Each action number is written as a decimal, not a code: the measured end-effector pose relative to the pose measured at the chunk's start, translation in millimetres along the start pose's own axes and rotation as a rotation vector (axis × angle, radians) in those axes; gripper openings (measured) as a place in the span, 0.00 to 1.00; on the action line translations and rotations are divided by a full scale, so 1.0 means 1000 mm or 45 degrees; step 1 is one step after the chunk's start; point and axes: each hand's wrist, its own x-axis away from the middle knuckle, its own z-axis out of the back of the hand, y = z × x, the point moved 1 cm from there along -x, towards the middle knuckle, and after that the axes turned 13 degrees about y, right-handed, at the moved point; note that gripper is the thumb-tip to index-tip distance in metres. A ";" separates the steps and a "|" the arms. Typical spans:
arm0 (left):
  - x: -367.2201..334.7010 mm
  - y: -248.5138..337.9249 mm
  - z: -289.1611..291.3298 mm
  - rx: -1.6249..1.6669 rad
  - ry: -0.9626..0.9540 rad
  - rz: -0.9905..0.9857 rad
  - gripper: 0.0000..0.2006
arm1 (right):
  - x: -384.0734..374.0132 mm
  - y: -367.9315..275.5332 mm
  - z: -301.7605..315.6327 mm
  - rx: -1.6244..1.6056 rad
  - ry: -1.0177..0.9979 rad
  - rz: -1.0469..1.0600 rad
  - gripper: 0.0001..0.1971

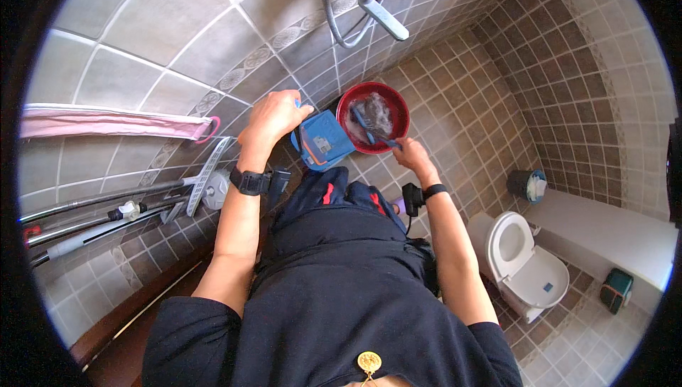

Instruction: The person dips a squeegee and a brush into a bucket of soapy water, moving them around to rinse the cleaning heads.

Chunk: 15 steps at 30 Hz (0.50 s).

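My left hand (278, 113) is closed around the top of a blue plastic dustpan (327, 140), which has a label on its face and an orange line along one side. It is held tilted just left of a round red basin (403, 106). Foamy water (379, 113) lies in the basin. My right hand (414, 157) grips the handle of a blue brush (364, 126) from the basin's near right side. The brush reaches over the rim, its far end down in the suds.
Above the basin, a wall tap (376, 3) with a hose juts out. Mop poles (114, 202) and a pink cloth (121, 124) are at the left wall. A toilet (515, 255) and a small bin (524, 184) stand at the right. Brown tiles (455, 74) cover the floor.
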 end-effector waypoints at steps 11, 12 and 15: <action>-0.003 0.007 -0.003 -0.005 -0.014 -0.019 0.18 | -0.008 -0.006 0.117 -0.357 0.175 -0.179 0.19; -0.004 0.006 -0.008 -0.002 -0.021 -0.019 0.18 | -0.002 -0.014 0.119 -0.290 0.221 -0.189 0.17; -0.007 0.006 -0.024 0.013 -0.038 -0.014 0.18 | 0.000 -0.010 0.085 -0.131 0.334 -0.171 0.14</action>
